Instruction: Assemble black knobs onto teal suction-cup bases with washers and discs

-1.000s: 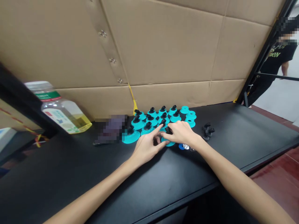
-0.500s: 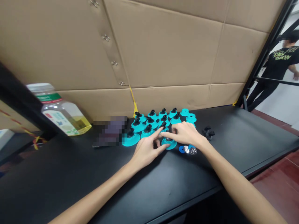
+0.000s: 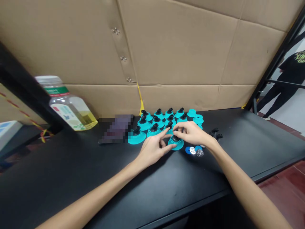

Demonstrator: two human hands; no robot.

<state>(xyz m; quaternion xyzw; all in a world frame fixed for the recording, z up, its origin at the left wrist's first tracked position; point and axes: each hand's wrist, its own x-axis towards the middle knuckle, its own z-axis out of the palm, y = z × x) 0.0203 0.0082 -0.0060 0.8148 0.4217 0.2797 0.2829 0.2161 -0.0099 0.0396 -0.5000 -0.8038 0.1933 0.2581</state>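
Observation:
Several teal cone-shaped plastic parts with black elbow fittings (image 3: pixel 154 126) stand in rows on a black table (image 3: pixel 95 178). One teal part (image 3: pixel 176 143) sits apart at the front, and my left hand (image 3: pixel 152 149) holds its base with thumb and forefinger. My right hand (image 3: pixel 190 133) pinches the black fitting on top of it. A few teal parts without fittings (image 3: pixel 195 117) stand at the right of the rows. Loose black fittings (image 3: pixel 216 133) lie to the right of my right hand.
Small blue and silver discs (image 3: pixel 194 150) lie by my right wrist. A clear jar of yellow liquid (image 3: pixel 69 108) stands at the left. A blurred dark object (image 3: pixel 116 128) lies left of the rows. Cardboard panels (image 3: pixel 181 51) back the table. A person in black (image 3: pixel 286 79) stands far right.
My right hand has lifted from lying over the front teal part to pinching the black fitting on its top. The left hand stays at the base. The view has shifted slightly right.

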